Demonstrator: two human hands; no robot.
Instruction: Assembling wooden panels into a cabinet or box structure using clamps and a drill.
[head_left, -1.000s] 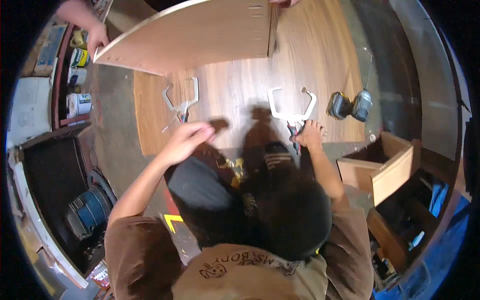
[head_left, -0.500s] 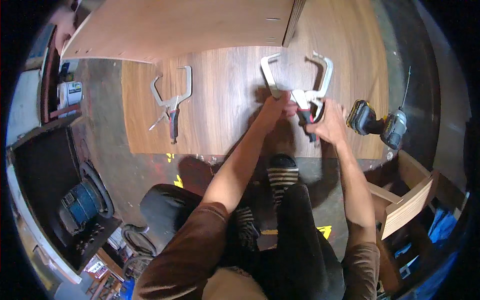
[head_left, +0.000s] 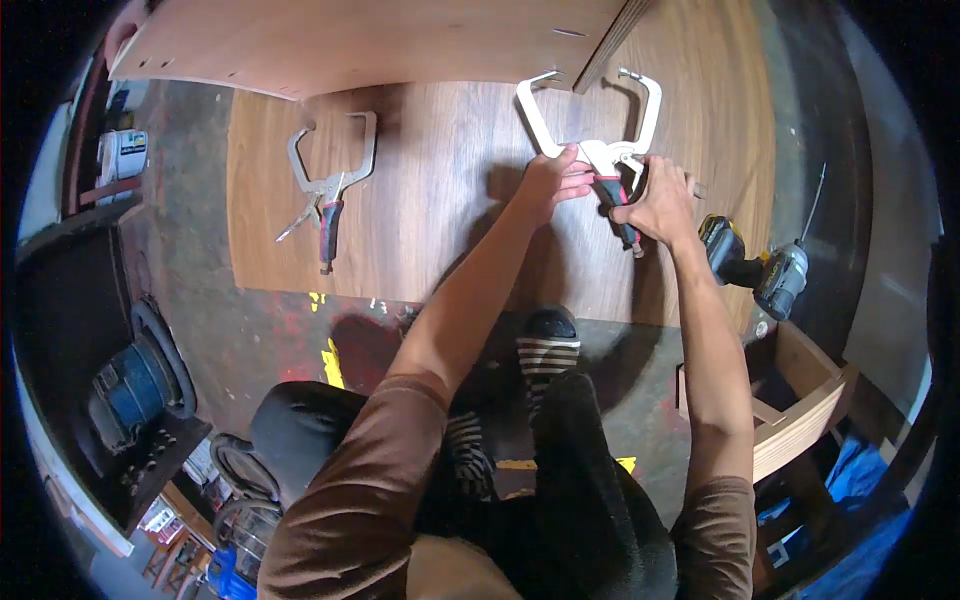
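Over a flat brown wood-grain panel (head_left: 430, 180), btwn the two hands, is a silver metal C-shaped clamp (head_left: 600, 158), its open arms pointing fwd of all the fingers. R hand (head_left: 662, 203): fingers grasping the clamp at its handle end, thumb on a black-and-red handle (head_left: 609, 190). L hand (head_left: 548, 185): fingers half-spread, up against the clamp's frame; can't tell if they grip or just steady it. Clamp tips are apart, nr the lower edge of a reddish-brown wooden board (head_left: 380, 45) standing fwd of the fingers; contact unclear. Another person's hand (head_left: 122, 30), partly seen, is at the board's far L end. Well L of the L fingers, a second silver clamp (head_left: 331, 187) lies on the panel. R of the R fingers, a grey-and-black cordless drill (head_left: 780, 277) w/ long thin bit; farther back, a pale wooden open box (head_left: 800, 434).
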